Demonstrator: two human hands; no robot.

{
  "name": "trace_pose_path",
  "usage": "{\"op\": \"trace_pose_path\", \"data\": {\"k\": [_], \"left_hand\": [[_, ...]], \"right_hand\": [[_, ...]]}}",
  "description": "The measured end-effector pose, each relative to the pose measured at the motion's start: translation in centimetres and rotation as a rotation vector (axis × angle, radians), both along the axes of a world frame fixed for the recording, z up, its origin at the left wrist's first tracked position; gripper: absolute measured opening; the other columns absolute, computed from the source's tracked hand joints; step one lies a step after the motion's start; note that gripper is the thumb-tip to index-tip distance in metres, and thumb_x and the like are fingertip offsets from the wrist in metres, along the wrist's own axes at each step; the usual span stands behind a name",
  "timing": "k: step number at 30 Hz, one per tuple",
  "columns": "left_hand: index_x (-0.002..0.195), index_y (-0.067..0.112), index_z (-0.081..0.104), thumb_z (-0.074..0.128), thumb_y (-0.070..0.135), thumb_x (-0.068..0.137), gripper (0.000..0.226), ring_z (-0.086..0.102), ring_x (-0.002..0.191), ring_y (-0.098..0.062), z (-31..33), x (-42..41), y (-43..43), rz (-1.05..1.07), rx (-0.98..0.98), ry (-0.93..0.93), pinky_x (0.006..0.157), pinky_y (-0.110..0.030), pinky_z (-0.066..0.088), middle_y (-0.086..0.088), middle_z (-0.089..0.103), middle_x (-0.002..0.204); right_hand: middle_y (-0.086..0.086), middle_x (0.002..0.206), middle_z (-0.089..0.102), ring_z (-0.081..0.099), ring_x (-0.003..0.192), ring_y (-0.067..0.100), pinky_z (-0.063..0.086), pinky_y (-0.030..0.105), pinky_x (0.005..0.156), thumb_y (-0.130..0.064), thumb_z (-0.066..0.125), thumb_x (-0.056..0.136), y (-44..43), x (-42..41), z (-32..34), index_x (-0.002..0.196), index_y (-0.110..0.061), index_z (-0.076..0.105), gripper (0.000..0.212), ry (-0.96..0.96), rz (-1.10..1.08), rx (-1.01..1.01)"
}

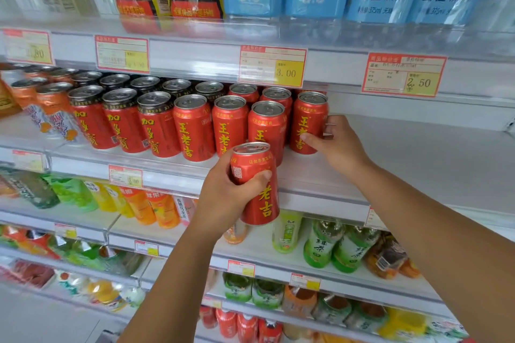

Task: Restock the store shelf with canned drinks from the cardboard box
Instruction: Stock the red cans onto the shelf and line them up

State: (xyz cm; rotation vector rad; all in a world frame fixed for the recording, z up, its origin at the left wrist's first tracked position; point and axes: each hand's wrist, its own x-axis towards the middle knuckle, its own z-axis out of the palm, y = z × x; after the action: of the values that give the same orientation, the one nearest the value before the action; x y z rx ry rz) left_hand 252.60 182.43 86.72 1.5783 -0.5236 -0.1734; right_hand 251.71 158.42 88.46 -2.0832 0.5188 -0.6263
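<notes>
Red cans already fill the shelf's left half; its right end is bare. The right hand grips the end can, while the left hand clasps a second can before the front edge, unplaced.

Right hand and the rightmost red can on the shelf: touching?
Touching. The head view shows the right hand with its thumb pressed on the front of the rightmost red can and its fingers curled round the can's right side.
</notes>
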Motion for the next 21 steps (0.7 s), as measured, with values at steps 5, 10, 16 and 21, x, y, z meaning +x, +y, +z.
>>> {"op": "trace_pose_path", "data": {"k": [5, 10, 16, 21], "left_hand": [[0.118, 0.033, 0.061, 0.075, 0.040, 0.070, 0.051, 0.069, 0.095, -0.005, 0.2, -0.2, 0.1, -0.011, 0.010, 0.013, 0.083, -0.028, 0.055, 0.011, 0.072, 0.103], [0.122, 0.027, 0.063, 0.082, 0.032, 0.070, 0.056, 0.070, 0.098, -0.011, 0.8, -0.3, 0.5, -0.069, -0.055, 0.098, 0.080, -0.026, 0.055, 0.005, 0.073, 0.107], [0.118, 0.021, 0.067, 0.075, 0.019, 0.071, 0.048, 0.070, 0.100, -0.018, 1.2, -0.7, 0.0, -0.166, -0.169, 0.135, 0.077, -0.026, 0.054, -0.003, 0.074, 0.107], [0.119, 0.017, 0.066, 0.082, 0.011, 0.070, 0.052, 0.069, 0.102, -0.015, 2.6, -2.4, -2.6, -0.269, -0.191, 0.021, 0.082, -0.027, 0.055, -0.002, 0.074, 0.108]], "right_hand": [[0.007, 0.127, 0.058, 0.057, 0.106, 0.018, 0.040, 0.026, 0.085, -0.037, 0.075, 0.081, 0.2, 0.0, 0.0, 0.132, -0.014, 0.041, 0.065, 0.027, -0.003, 0.036], [0.005, 0.137, 0.051, 0.052, 0.122, 0.020, 0.042, 0.032, 0.096, -0.046, 0.066, 0.086, 1.7, -3.3, 1.3, 0.140, -0.019, 0.039, 0.066, 0.032, -0.059, -0.071], [-0.022, 0.129, 0.053, 0.050, 0.116, -0.007, 0.041, 0.020, 0.097, -0.043, 0.069, 0.083, 7.8, -10.8, 1.3, 0.132, -0.039, 0.045, 0.055, 0.064, 0.356, -0.032], [-0.029, 0.124, 0.053, 0.052, 0.108, -0.017, 0.044, 0.003, 0.081, -0.034, 0.079, 0.075, 8.5, -11.0, 0.6, 0.133, -0.046, 0.037, 0.072, -0.027, 0.384, 0.081]]}}
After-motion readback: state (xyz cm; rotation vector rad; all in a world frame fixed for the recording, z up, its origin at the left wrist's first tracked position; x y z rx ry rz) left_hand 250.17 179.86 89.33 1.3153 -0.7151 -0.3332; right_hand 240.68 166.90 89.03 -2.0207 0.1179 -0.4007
